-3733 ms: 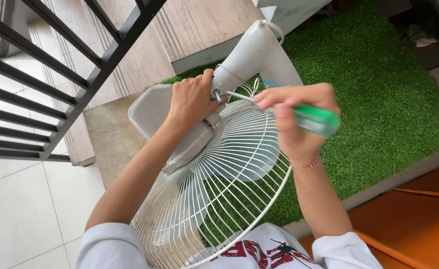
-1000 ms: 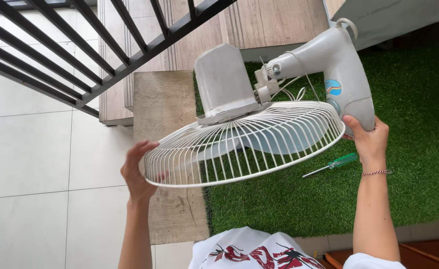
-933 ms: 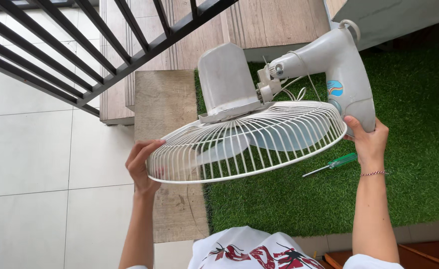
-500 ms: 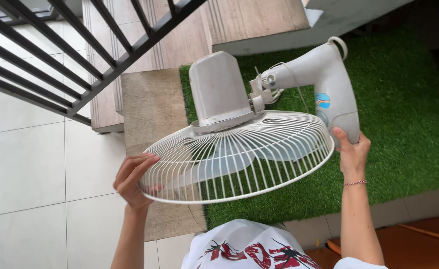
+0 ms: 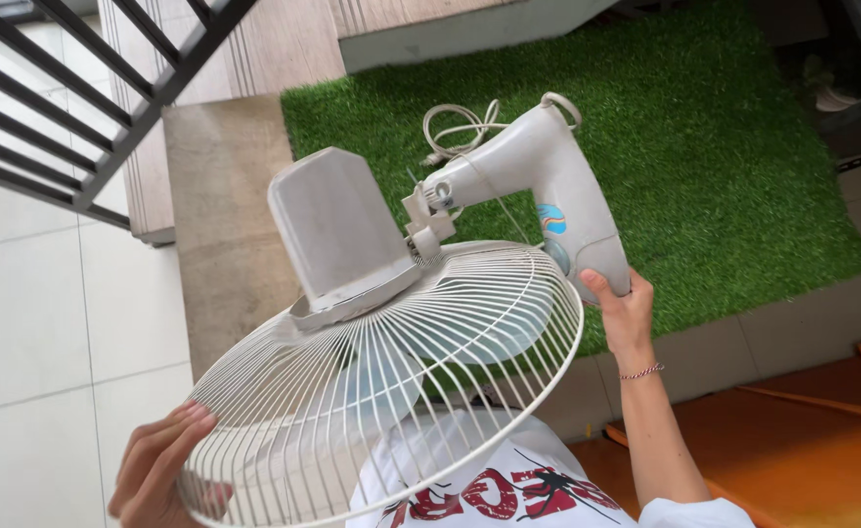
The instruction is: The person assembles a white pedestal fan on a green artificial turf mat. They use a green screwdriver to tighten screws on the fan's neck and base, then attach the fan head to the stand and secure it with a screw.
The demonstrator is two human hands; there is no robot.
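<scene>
While the white electric fan (image 5: 420, 323) hangs in the air in front of the person, face-down and tilted, its wire grille (image 5: 381, 391) spreads low toward the body and its motor housing (image 5: 337, 235) points up and away. The curved neck (image 5: 548, 186) arches to the right, with a coil of cord (image 5: 460, 127) trailing off its upper end above the green artificial turf (image 5: 743, 147).

The right hand (image 5: 616, 308) is closed around the lower end of the neck, thumb over the front, carrying most of the weight from below. The left hand (image 5: 161, 474) sits at the grille's near-left rim, fingers curled loosely about the outer wires, not clenched. The fan thus spans between the two hands, well apart from one another.

Handling it well calls, I judge, for a firm right-hand grip, since the heavy motor sits off-centre, and for light pressure on the thin wires, which could bend. Tiled floor (image 5: 29, 293) and a dark railing (image 5: 78, 88) lie to the left.
</scene>
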